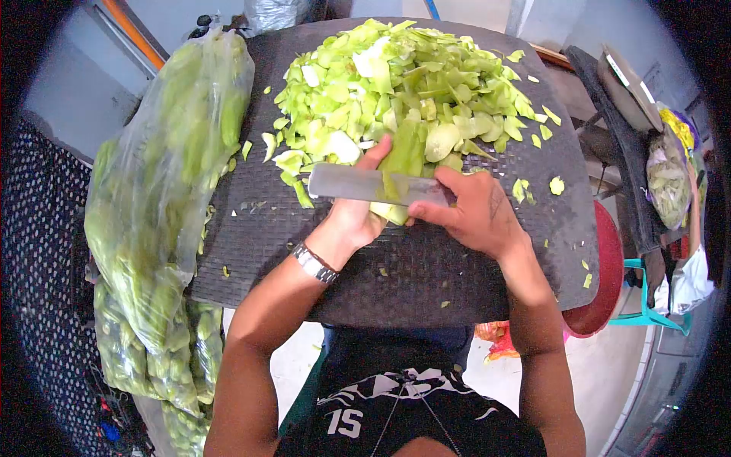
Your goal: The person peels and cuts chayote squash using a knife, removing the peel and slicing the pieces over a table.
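Black shirt (pixel 472 419) nearest; above the table (pixel 365 282), the left hand (pixel 356 217) curls closed round a green vegetable (pixel 407 147) and the right hand (pixel 480 209) clasps a broad knife (pixel 343 183) across it — a shallow angle with light, even strokes should shave thinnest.

I could pass along the right of the surface (pixel 560 244) over scattered scraps (pixel 557 185); the heap of peelings (pixel 335 103) blocks the far middle, the bulging bag (pixel 167 152) the left.
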Available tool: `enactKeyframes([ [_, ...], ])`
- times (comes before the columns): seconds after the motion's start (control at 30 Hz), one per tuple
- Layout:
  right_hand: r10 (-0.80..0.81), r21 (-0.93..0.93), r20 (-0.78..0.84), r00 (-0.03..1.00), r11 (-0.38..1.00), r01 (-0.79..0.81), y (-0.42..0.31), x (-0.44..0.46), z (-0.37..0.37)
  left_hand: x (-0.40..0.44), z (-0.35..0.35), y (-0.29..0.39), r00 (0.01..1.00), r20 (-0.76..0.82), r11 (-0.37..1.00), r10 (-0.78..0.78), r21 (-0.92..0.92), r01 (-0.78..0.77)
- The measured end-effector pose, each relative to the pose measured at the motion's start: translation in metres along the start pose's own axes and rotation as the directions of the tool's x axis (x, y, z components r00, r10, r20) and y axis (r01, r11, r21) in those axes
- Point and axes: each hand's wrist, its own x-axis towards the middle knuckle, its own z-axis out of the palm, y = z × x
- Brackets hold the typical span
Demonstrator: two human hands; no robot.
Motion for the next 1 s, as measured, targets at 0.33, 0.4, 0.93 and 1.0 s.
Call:
enactKeyframes([
  [0.33,0.241,-0.094,-0.145,0.96,0.962,-0.256,0.029,0.006,-0.015,-0.012,0.009,0.005,1.0,-0.022,0.991,-0.021,0.135,0.024],
  [0.4,0.219,-0.098,-0.133,0.967,0.968,-0.233,0.036,0.007,-0.016,-0.01,0.006,0.006,0.999,-0.02,0.991,-0.049,0.126,0.051],
  [0.93,0.342,-0.214,-0.144,0.929,0.905,-0.367,0.045,0.007,-0.027,-0.01,0.002,0.016,0.998,0.013,0.993,-0.065,0.101,0.064],
  [1.0,0.438,-0.253,-0.241,0.866,0.833,-0.492,0.059,0.006,-0.037,-0.011,0.002,0.018,0.992,0.067,0.994,-0.11,0.038,0.107],
])
